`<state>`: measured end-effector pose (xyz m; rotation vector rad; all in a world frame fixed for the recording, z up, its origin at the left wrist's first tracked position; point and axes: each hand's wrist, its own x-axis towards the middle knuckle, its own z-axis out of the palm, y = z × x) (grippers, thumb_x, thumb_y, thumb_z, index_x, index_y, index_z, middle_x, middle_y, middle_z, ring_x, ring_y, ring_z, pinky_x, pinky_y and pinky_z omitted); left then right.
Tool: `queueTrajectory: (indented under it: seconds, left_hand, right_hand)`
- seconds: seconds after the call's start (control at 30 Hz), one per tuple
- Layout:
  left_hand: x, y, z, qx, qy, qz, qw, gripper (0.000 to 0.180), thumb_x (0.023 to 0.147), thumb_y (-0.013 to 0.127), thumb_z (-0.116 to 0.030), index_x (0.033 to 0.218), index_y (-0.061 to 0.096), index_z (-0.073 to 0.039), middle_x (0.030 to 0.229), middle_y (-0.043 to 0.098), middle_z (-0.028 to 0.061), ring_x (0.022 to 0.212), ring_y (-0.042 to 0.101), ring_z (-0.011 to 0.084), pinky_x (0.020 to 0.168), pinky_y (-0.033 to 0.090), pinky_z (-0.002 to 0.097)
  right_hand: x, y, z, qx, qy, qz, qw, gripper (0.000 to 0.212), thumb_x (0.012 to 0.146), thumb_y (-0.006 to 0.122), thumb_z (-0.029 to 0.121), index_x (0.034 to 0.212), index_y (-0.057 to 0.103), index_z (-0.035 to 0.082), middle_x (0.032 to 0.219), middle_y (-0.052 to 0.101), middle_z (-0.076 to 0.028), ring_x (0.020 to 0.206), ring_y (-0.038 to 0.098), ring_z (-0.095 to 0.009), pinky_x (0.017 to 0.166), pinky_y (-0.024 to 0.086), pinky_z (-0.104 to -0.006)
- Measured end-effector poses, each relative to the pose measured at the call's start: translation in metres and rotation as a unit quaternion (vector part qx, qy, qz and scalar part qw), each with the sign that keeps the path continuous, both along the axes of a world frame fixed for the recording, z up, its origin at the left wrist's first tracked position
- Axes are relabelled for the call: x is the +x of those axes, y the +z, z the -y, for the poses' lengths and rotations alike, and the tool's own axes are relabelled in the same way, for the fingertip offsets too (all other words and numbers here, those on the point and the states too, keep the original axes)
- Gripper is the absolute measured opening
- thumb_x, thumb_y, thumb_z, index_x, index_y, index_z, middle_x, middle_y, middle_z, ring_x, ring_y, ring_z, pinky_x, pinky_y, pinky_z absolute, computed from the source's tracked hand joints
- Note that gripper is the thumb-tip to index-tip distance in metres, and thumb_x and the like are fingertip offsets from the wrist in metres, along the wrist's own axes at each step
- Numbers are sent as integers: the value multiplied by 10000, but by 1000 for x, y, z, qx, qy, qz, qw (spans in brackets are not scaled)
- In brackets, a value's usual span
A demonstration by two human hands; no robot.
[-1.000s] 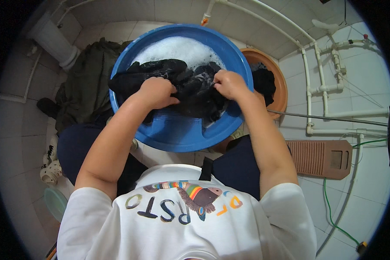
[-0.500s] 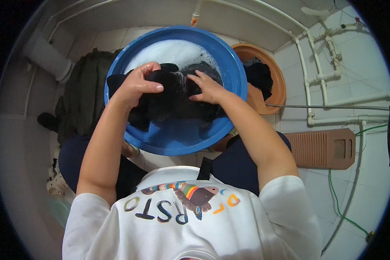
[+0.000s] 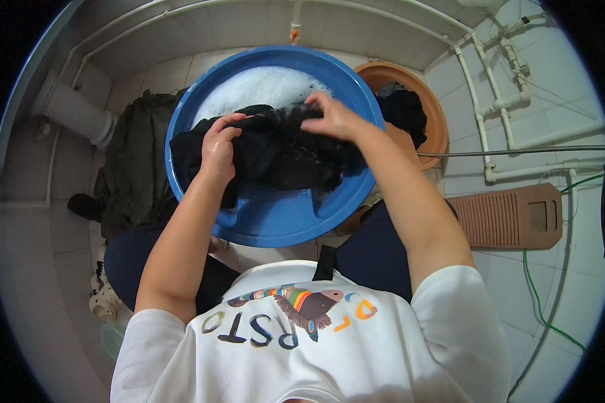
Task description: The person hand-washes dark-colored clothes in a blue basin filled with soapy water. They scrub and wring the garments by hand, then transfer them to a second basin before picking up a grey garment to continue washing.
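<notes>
A wet black garment (image 3: 275, 158) lies bunched in a round blue basin (image 3: 275, 235); what kind of garment it is cannot be told. White suds (image 3: 259, 91) cover the water at the basin's far side. At the garment's left part, my left hand (image 3: 220, 149) is closed on the cloth, fingers bent over its far edge. My right hand (image 3: 335, 121) grips the far right part, thumb and forefinger curved toward each other with dark fabric between them. Its other fingers are partly hidden.
An orange-brown basin (image 3: 433, 121) holding dark clothes (image 3: 403, 114) stands at the far right. On the right lies a brown washboard (image 3: 504, 216). Dark green clothing (image 3: 138, 161) is heaped on the left. White pipes (image 3: 480, 101) and a green hose (image 3: 538, 309) run along the right side.
The garment has been spread wider and turned between my hands. My right hand has risen slightly and its fingers have curled in; my left hand has shifted a little nearer me.
</notes>
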<state>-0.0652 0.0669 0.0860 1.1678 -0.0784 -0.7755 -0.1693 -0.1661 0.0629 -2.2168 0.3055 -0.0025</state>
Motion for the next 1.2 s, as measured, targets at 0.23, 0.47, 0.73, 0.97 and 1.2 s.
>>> queueTrajectory:
  seconds: [0.23,0.47,0.73,0.97,1.2]
  left_hand:
    - [-5,-30,8,-2,74,67,995,192,764,414,-38,901,546,-13,837,588,100,815,530,204,805,411,303]
    - [-3,-62,15,-94,54,-78,991,322,903,410,-356,877,568,-77,761,550,45,778,546,191,701,451,349]
    - [-38,-42,29,-35,96,-139,985,325,872,485,-329,633,472,-108,608,448,4,611,429,139,588,344,290]
    - [0,-68,22,-60,150,-234,959,280,892,473,-260,663,458,-99,612,448,24,558,436,152,566,369,269]
    - [-14,-6,37,-117,76,-283,949,298,887,473,-326,681,468,-111,676,512,45,613,468,166,635,413,287]
  right_hand:
    - [1,-31,12,-43,5,48,998,498,620,684,303,1040,594,52,1059,554,-141,1034,506,-277,875,404,-362]
    - [-4,64,-155,-172,1,260,950,377,623,640,197,954,503,78,921,548,-116,882,519,-314,795,438,-374]
    - [34,-4,-104,-85,-237,142,957,285,695,642,314,739,603,35,741,600,-155,696,579,-332,629,464,-370]
    - [9,22,-163,-150,-61,277,947,198,644,659,203,722,574,42,724,583,-143,729,575,-319,649,467,-350]
    - [45,-26,-29,91,-238,130,958,397,733,647,375,824,627,-11,820,626,-130,767,571,-209,710,443,-315]
